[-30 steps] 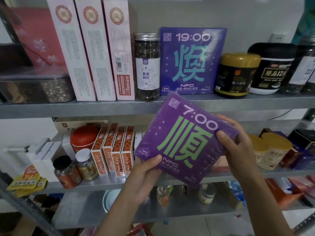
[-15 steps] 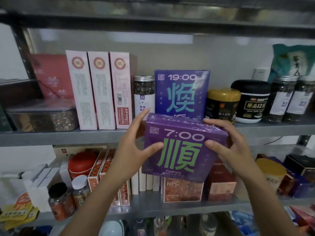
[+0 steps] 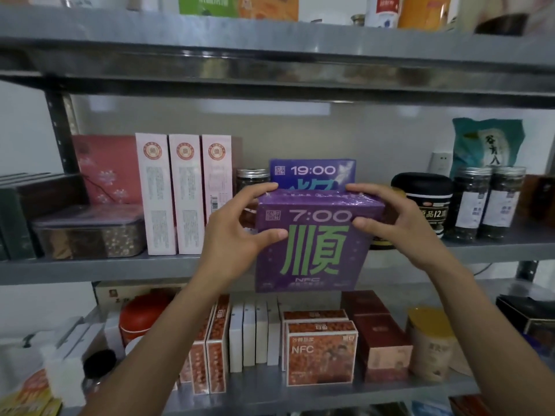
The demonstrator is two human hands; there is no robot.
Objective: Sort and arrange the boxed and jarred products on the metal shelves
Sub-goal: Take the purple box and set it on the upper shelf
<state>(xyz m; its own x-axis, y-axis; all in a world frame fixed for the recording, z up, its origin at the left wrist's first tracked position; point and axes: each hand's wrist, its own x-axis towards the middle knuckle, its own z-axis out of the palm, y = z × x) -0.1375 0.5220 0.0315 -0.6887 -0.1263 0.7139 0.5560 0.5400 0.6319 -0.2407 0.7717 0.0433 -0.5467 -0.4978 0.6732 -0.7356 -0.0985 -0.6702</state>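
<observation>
7:00 box before 19:00 box, jar left.

Background: pale grey wall. White socket plate on it, above the right end of the middle shelf. A teal pouch with dark lettering stands upright at that shelf's back right, just beside the socket plate. A thin dark cable loops under the shelf's right front edge. Some yellow sachets lie at lower left, support unclear.

purple 7:00 box | shrink-wrapped, green glyph | upright — held aloft | in front of blue 19:00 box
</observation>
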